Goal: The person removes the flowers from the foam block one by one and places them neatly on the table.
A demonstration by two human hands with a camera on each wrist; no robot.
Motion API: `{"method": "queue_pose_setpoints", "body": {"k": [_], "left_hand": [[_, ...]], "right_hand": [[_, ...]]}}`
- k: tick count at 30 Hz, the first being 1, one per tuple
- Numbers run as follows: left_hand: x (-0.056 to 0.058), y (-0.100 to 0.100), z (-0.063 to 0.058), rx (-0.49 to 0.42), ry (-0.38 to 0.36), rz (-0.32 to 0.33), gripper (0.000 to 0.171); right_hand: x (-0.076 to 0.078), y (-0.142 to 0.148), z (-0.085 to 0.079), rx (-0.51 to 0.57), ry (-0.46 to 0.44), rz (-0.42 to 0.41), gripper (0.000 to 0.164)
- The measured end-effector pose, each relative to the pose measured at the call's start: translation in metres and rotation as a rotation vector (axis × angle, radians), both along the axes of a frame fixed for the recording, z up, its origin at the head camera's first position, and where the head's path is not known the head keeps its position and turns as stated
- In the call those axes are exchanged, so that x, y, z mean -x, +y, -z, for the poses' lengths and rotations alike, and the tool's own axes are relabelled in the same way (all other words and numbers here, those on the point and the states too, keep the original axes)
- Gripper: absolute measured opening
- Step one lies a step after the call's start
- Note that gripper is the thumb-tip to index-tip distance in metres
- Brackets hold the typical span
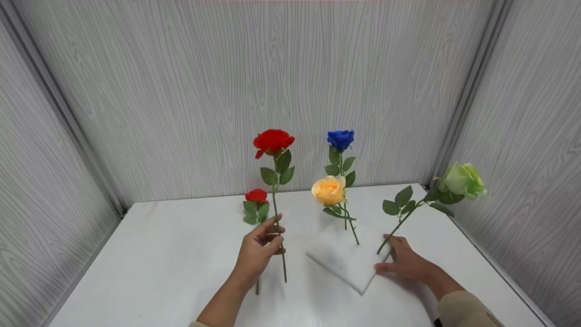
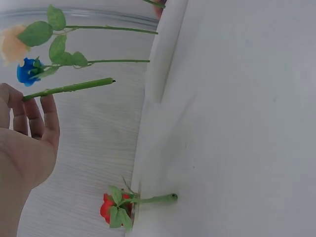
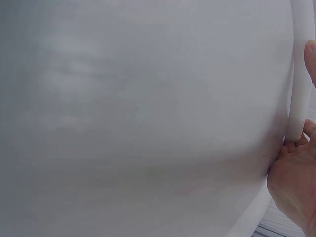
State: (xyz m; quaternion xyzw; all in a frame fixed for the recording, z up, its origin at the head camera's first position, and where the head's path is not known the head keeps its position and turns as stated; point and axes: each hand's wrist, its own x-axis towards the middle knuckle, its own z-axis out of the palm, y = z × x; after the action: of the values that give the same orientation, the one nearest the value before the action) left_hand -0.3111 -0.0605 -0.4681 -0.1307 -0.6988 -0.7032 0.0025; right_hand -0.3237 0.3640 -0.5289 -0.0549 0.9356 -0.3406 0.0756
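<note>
So the tall red rose [image 1: 273, 141] is pinched in the left hand [image 1: 258, 247], thumb and fingers around the lower stem, flower up top. Its long axis runs close to upright, the bottom end angled a bit to the right and sticking out below the grip; the left wrist view seems to show that tip off the table [image 1: 181, 254]. The relation that counts, I'd say, is that tip versus the white slab [image 1: 349, 268]: the slab lies just to the right of it, tip near the left corner but apart. Left hand's obviously the nearer one to the rose. The right hand [image 1: 404, 261] is over on the slab's far side from it, holding the right edge with thumb and fingers, and the two hands are well apart. Three stems stand on the slab: blue rose [image 1: 340, 139] at the back, yellow rose [image 1: 328, 190] in front of it with its head tilted left, and green rose [image 1: 464, 180] leaning hard right over the right hand's fingertips. The yellow head looks like the main thing to bump, imo. A second red rose [image 1: 257, 195] lies left of the held one, its stem partly hidden by the left hand.
</note>
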Motion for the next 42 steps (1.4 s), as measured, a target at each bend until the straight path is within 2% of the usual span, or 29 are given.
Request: {"method": "queue_pose_setpoints", "body": {"k": [7,15,30,42], "left_hand": [[0.001,-0.018,0.005,0.010,-0.029,-0.051,0.059],[0.004,-0.037,0.010,0.027,-0.070,-0.060,0.067],[0.009,-0.071,0.021,0.099,-0.136,-0.192,0.063],[0.019,-0.097,0.031,0.178,-0.235,-0.217,0.062]], "right_hand": [[0.000,0.000,0.001,0.021,-0.023,0.002,0.119],[0.001,0.002,0.001,0.019,-0.022,0.000,0.119],[0.000,0.000,0.000,0.004,-0.022,0.003,0.117],[-0.002,0.001,-0.001,0.011,-0.012,-0.008,0.117]]}}
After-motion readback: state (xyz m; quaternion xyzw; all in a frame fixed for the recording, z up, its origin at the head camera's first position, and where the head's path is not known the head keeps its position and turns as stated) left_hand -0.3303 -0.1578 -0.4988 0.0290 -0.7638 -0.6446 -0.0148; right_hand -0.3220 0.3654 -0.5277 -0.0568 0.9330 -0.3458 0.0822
